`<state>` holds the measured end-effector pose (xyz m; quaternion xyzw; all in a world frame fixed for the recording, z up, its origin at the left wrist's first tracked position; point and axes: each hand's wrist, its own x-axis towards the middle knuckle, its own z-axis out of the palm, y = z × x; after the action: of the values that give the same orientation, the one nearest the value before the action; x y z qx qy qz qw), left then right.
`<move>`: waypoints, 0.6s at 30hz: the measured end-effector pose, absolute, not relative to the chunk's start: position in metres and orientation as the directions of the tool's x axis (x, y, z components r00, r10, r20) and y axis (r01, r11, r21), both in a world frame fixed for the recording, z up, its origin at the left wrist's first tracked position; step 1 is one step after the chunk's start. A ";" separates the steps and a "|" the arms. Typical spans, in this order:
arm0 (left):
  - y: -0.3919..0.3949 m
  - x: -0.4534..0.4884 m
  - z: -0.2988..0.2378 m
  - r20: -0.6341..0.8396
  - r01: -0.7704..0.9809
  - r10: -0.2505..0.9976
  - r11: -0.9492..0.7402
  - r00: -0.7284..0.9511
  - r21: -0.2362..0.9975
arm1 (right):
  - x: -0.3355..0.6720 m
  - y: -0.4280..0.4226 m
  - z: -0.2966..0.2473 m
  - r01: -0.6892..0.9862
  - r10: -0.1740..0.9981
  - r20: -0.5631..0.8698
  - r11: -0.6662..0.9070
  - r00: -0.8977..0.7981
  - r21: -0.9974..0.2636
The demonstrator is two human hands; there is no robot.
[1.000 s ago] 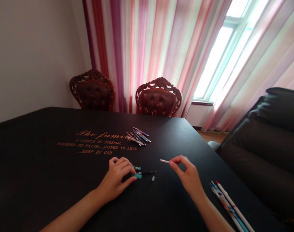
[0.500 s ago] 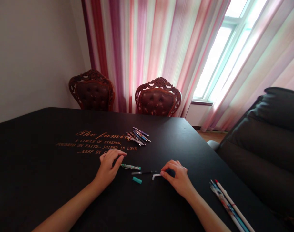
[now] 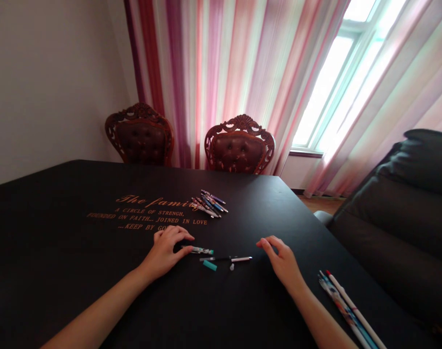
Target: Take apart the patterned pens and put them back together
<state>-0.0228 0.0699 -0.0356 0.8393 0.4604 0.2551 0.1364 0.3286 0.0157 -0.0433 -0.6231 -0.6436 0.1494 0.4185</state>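
My left hand (image 3: 168, 249) rests on the black table (image 3: 97, 281), fingers curled over the end of a patterned pen barrel (image 3: 201, 250) that lies flat. A thin dark refill (image 3: 217, 259), a short white tube (image 3: 241, 259), a teal cap (image 3: 209, 265) and a tiny white piece (image 3: 231, 266) lie loose between my hands. My right hand (image 3: 282, 261) hovers just right of the white tube, fingers apart, holding nothing.
A pile of several patterned pens (image 3: 209, 203) lies farther back by the gold lettering (image 3: 148, 215). Long pens (image 3: 348, 308) lie at the near right edge. Two carved chairs (image 3: 238, 145) stand behind the table; a dark sofa (image 3: 406, 213) is on the right.
My right hand set the white tube down beside the refill and drew back to the right. My left hand let go of the teal cap and moved onto the pen barrel's end.
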 end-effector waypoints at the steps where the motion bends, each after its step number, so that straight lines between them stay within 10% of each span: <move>1: 0.069 -0.023 -0.035 0.299 0.700 0.836 -0.548 0.460 0.458 | 0.328 0.016 -0.044 0.678 0.926 0.355 0.180 0.127 -0.713; 11: 0.069 -0.021 -0.035 0.328 0.664 0.806 -0.591 0.492 0.458 | 0.325 0.014 -0.050 0.688 0.924 0.366 0.192 0.114 -0.700; 18: 0.074 -0.028 -0.023 0.264 0.391 0.890 -0.408 0.372 0.825 | 0.325 0.015 -0.051 0.684 0.926 0.365 0.206 0.095 -0.700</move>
<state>-0.0275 0.0736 -0.0234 0.7550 0.4241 0.3661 0.3407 0.3249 0.0147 -0.0506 -0.6127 -0.6567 0.1463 0.4146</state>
